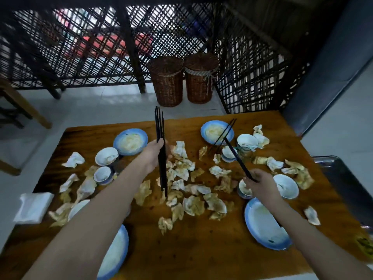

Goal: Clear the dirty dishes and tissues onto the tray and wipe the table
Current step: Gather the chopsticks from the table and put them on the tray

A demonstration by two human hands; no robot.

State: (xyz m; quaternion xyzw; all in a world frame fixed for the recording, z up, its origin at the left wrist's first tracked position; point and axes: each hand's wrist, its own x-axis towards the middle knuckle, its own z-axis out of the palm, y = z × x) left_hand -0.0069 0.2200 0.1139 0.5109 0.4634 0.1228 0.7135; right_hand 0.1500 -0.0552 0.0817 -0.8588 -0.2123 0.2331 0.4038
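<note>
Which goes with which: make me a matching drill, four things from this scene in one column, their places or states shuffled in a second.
1. left hand
2. right hand
3. metal tray
4. wicker baskets

a. on the floor beyond the table
b. holds slanted chopsticks
c. by the table's right edge
d. holds an upright chopstick bundle

Pairs: 1-d, 2-b, 3-c, 4-a.

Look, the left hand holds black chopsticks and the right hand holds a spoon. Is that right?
Not quite. The left hand does hold black chopsticks, but the right hand grips a second set of chopsticks, not a spoon. The head view shows it.
</note>
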